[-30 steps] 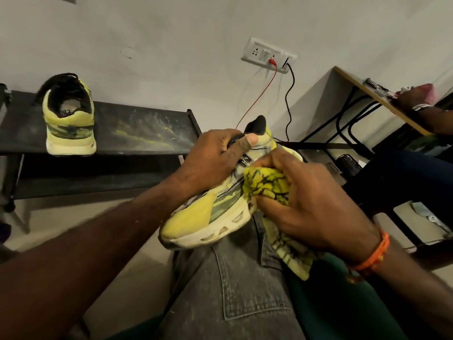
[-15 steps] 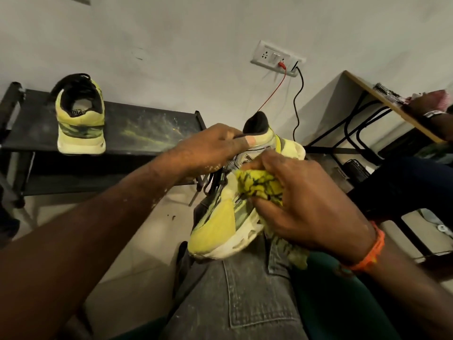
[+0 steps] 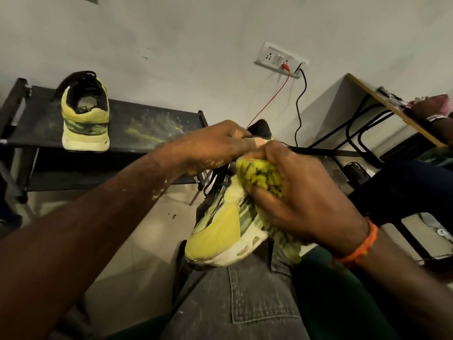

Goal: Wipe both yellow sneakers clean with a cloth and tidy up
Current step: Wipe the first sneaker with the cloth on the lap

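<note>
1. A pale wall (image 3: 196, 40) stands ahead of me, with a socket plate (image 3: 280, 60) on it; one red wire (image 3: 269, 101) and one black wire (image 3: 300, 111) hang from the plate. The floor (image 3: 137, 241) is light tile.
2. A dark rack (image 3: 152, 126) stands against the wall at left, its top shelf streaked with yellow dust. At right a wooden bench (image 3: 382, 104) juts in on black tube legs, and another person's arm (image 3: 434, 114) rests on it.
3. My left hand (image 3: 218, 143) reaches in from the left and grips the heel end of a sneaker (image 3: 220, 231), fingers curled round its collar. Yellow specks cling to that wrist.
4. My right hand (image 3: 301, 195) bunches a yellow cloth (image 3: 262, 175) with black markings and presses it against the side of the same sneaker, fingers curled round the wad. An orange band (image 3: 362, 246) circles that wrist.
5. That sneaker rests toe-down on my knee, on grey jeans (image 3: 257, 303), heel tilted up toward the wall.
6. I count two yellow sneakers: the one in my hands, and a second sneaker (image 3: 84, 114) upright on the rack's top shelf, heel toward me, well apart from my hands. One cloth.
</note>
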